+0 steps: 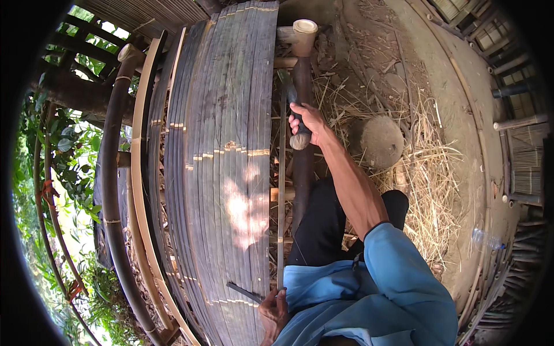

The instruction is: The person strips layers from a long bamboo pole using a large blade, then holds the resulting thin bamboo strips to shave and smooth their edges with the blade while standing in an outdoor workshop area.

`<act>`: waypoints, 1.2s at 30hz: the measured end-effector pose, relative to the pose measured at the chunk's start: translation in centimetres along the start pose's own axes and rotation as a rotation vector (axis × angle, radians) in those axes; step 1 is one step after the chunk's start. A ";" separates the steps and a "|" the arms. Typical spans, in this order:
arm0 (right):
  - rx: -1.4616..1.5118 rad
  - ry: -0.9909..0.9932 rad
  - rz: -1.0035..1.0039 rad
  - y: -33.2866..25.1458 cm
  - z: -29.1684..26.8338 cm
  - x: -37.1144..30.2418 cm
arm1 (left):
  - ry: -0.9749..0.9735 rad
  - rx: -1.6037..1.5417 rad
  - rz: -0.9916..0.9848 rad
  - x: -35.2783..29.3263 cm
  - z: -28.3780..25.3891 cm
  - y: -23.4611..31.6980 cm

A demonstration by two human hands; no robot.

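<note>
In my right hand (309, 122) is a knife with a short dark blade (287, 85) pointing away from me. My fingers wrap its handle, and the rounded wooden butt (299, 141) shows below them. The blade lies over the far part of a long thin bamboo strip (281, 222); whether they touch I cannot tell. My left hand (273, 312) is closed near the strip's near end, by the right edge of a bamboo slat bench (242, 115). A short dark stick (245, 292) juts out left from beside that hand.
A thick bamboo rail (303, 173) runs along the bench's right side, ending in a cut post (304, 27). Straw (430, 190) covers the dirt floor around a round block (382, 142). A plastic bottle (487, 239) lies far right. Bamboo poles (115, 138) stand left.
</note>
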State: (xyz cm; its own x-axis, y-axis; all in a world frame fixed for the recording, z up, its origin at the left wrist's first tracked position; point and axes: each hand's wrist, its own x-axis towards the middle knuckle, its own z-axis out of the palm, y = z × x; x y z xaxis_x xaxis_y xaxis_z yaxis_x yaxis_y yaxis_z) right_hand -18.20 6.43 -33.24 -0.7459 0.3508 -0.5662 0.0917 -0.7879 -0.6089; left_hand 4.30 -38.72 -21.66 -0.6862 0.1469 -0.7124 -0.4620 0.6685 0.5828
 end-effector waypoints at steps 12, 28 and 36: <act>0.065 -0.052 0.053 0.2 0.1 1.7 | 0.012 -0.025 0.005 0.0 -0.3 -0.1; -0.501 0.166 -0.027 -0.3 3.0 3.3 | 0.027 -0.010 0.124 3.0 0.0 3.1; 0.111 -0.173 0.181 -0.1 -0.3 1.1 | 0.006 0.321 0.465 5.6 0.6 -0.5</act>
State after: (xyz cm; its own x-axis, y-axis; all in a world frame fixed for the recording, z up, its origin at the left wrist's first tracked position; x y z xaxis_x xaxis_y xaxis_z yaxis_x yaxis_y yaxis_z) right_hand -18.83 7.03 -33.94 -0.8264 0.1151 -0.5512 0.1680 -0.8839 -0.4365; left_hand 1.01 -37.76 -26.19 -0.7800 0.4760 -0.4062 0.0837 0.7226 0.6862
